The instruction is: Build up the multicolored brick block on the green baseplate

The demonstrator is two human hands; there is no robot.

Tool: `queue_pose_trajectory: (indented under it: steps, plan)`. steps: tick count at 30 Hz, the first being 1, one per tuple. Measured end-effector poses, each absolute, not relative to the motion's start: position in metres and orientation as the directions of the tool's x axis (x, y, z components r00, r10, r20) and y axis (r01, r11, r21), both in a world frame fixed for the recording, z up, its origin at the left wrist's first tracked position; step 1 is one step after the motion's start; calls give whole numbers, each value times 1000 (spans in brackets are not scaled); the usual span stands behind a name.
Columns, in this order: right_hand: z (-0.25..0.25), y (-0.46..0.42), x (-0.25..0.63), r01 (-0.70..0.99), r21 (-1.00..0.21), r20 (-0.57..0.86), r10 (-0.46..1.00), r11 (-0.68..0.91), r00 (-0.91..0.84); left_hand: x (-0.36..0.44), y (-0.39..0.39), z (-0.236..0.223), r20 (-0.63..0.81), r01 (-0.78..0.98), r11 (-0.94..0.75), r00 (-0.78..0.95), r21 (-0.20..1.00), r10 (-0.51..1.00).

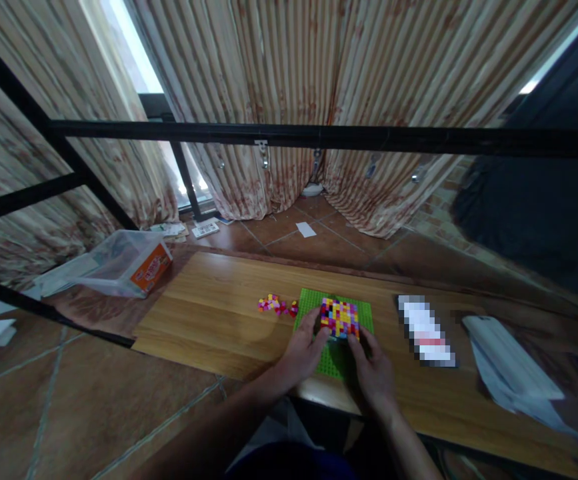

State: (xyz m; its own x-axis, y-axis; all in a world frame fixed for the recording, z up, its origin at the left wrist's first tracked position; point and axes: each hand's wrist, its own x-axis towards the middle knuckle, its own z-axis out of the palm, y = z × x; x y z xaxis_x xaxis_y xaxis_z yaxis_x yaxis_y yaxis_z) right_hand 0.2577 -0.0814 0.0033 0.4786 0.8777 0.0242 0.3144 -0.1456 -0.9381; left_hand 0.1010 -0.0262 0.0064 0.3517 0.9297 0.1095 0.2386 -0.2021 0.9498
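Note:
A block of many-coloured toy bricks [339,318] stands over a green studded baseplate [333,365] on the wooden table. My left hand [306,347] grips the block's left side, its thumb at the near corner. On the right side, my right hand [373,367] presses its fingers and thumb against the block's edge. Whether the block is fixed to the baseplate or raised a little, I cannot tell. Left of the baseplate lies a small scatter of loose bricks [270,304], mostly red, pink and yellow.
On the table [209,307], a blurred-out phone-like slab [426,331] and a white plastic packet [513,360] lie to the right. A clear plastic bin [119,260] with an orange label sits beyond the left end. Black metal rails [289,135] cross in front of the curtains.

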Motion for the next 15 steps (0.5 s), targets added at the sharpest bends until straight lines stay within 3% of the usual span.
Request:
queue_pose_trajectory:
  steps: [8,15]
  plan:
    - [7,-68,271,301,-947,11,926,-112,378,36,2,15,246,403,-248,58,881,967]
    - [5,-57,259,299,-947,-1,931,-118,364,-9,31,4,273,583,-228,10,780,962]
